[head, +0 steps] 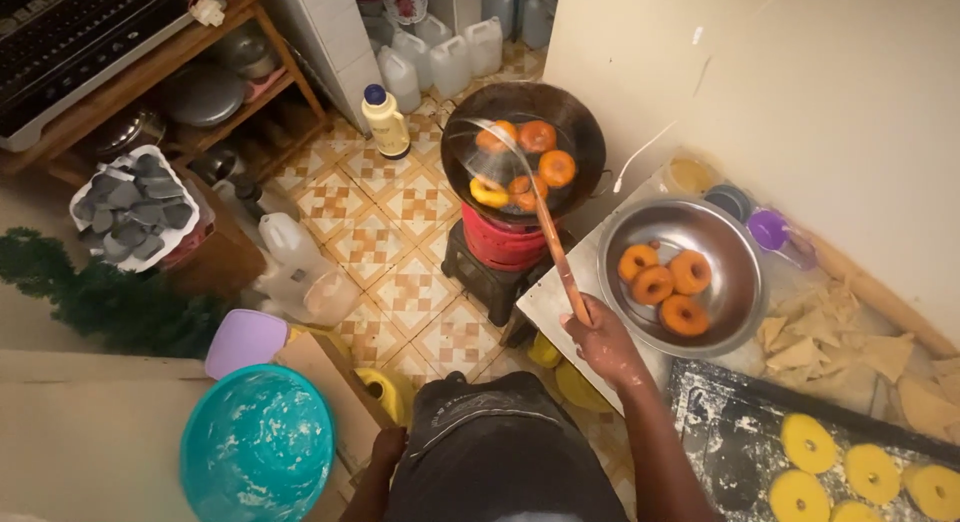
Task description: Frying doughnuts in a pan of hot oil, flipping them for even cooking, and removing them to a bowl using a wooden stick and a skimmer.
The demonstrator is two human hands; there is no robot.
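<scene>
We could not tell our left hand's (pixel 388 448) grip: it hung by our hip, half hidden. Our right hand (pixel 603 340) was closed around the skimmer's (pixel 500 162) wooden handle, its mesh blurred over the wok (pixel 580 127). We counted five doughnuts frying there and four in the steel bowl (pixel 735 242); the tray's (pixel 720 422) raw rings were cut off.

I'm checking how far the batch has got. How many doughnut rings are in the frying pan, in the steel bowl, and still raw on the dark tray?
Frying pan: 5
Steel bowl: 4
Dark tray, raw, in view: 5
Total: 14
</scene>
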